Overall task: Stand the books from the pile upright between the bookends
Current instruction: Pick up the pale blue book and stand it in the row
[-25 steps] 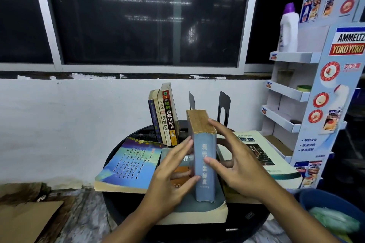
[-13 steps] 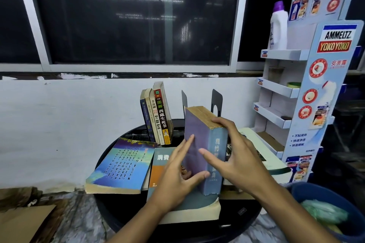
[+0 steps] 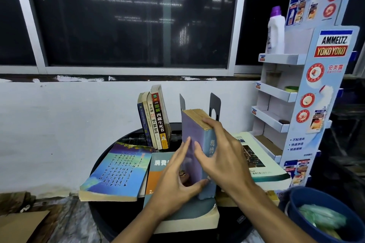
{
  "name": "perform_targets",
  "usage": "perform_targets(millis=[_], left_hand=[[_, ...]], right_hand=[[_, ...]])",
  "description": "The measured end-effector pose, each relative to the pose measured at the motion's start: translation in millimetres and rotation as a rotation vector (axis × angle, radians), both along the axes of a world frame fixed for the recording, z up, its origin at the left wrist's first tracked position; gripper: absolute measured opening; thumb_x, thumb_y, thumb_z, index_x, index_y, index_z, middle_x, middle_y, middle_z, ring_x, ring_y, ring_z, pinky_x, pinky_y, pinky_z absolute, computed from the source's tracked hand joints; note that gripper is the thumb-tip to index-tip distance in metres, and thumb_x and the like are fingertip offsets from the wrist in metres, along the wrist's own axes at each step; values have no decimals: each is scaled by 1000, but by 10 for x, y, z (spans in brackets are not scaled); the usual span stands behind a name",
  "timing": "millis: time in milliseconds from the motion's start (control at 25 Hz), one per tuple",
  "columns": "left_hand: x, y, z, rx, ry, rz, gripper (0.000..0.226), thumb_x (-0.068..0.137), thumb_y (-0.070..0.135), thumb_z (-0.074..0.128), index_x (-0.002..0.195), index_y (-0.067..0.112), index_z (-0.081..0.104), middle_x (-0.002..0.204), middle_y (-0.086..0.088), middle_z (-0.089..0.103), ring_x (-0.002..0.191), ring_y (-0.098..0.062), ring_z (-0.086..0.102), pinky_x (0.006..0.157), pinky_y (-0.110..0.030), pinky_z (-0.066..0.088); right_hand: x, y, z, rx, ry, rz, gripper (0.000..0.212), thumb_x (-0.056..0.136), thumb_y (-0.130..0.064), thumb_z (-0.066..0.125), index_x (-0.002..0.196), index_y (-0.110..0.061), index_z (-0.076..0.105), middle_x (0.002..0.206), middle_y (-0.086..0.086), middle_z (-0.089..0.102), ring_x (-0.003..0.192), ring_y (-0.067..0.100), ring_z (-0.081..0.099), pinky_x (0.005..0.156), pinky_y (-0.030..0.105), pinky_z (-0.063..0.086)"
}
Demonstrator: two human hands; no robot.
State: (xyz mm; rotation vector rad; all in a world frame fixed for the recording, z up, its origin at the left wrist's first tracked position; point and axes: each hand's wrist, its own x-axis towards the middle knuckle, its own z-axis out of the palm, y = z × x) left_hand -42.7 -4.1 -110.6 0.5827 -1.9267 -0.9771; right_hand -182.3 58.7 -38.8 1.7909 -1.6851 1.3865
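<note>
A thick blue-grey book (image 3: 190, 126) with yellowed pages stands upright above the pile, tilted slightly back. My right hand (image 3: 223, 156) wraps its spine from the right, index finger on the top edge and thumb on the left cover. My left hand (image 3: 177, 181) lies with its fingers flat on the left cover and its thumb hooked across the spine's lower end. Two black bookends (image 3: 182, 101) (image 3: 215, 104) stand just behind the book. Three books (image 3: 156, 118) lean upright to their left. Flat on the table lie a blue-cover book (image 3: 118, 169), an orange book (image 3: 159, 169), a thick book (image 3: 189, 221) and a white-green book (image 3: 260, 162).
Everything sits on a small round black table (image 3: 106, 219) against a white wall under a window. A cardboard display rack (image 3: 276, 92) with a white bottle (image 3: 275, 31) stands close on the right. A blue bucket (image 3: 296, 203) is at lower right, and cardboard (image 3: 19, 225) lies on the floor at left.
The book has turned so its spine faces right and its left cover shows. It has risen and moved back toward the bookends. My right hand has slid up to its top edge.
</note>
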Motion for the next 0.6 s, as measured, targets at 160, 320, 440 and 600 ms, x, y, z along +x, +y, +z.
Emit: perform_targets(millis=[160,320,440,600], left_hand=[[103,-207,198,-14,-26,-60,88,85,43,79,155,50,26,160,29,27,148,5,26,114,-42,43],[194,-731,554,-142,-76,173,66,94,34,69,150,50,37,147,45,29,139,14,31,118,-40,38],[245,-1132,823,-276,-97,344,67,92,22,74,150,34,44,153,22,41,141,2,36,119,-37,36],[320,-1571,1049,-380,-181,452,72,86,15,78,150,24,46,152,4,46,141,-12,40,118,-37,36]], right_hand=[[-11,-204,152,-23,-21,9,57,87,-38,68,138,-26,46,125,-1,68,98,20,69,83,32,56],[28,-561,393,-48,-29,24,60,89,-32,70,142,-23,43,117,4,70,84,18,68,75,26,56],[95,-887,497,-70,-29,15,58,89,-31,69,139,-25,40,112,6,68,84,24,67,73,35,58],[117,-1293,498,-68,14,-28,54,90,-32,66,136,-26,39,108,7,68,80,27,66,68,38,56]])
